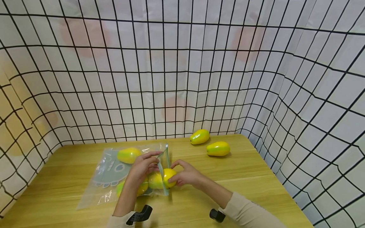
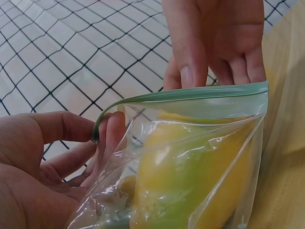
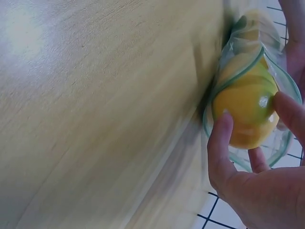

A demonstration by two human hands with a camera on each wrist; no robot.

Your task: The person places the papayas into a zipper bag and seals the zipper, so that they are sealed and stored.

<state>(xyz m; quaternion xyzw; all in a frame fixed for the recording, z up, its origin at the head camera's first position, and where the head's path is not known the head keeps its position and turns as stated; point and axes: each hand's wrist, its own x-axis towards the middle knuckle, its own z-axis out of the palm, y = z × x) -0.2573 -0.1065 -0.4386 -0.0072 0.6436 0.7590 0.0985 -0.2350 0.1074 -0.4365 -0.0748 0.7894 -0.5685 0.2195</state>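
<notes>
A clear zip bag [image 1: 98, 194] with a green zip edge lies on its side on the table, its mouth toward the right. My left hand [image 1: 141, 167] pinches the upper part of the rim, between thumb and fingers in the left wrist view. My right hand [image 1: 187, 174] grips a yellow-green papaya [image 3: 245, 107] by its end. That papaya is mostly inside the mouth, its near end sticking out past the zip edge [image 2: 190, 94]. Deeper in the bag lie a papaya [image 1: 128, 155] at the back and another papaya [image 1: 142, 188] in front, partly hidden by my left forearm.
Two more papayas, a rear papaya [image 1: 200, 136] and a nearer papaya [image 1: 218, 148], lie at the table's back right. Black netting [image 1: 176, 79] over pale sheeting encloses the wooden table [image 1: 242, 177] at the back and sides.
</notes>
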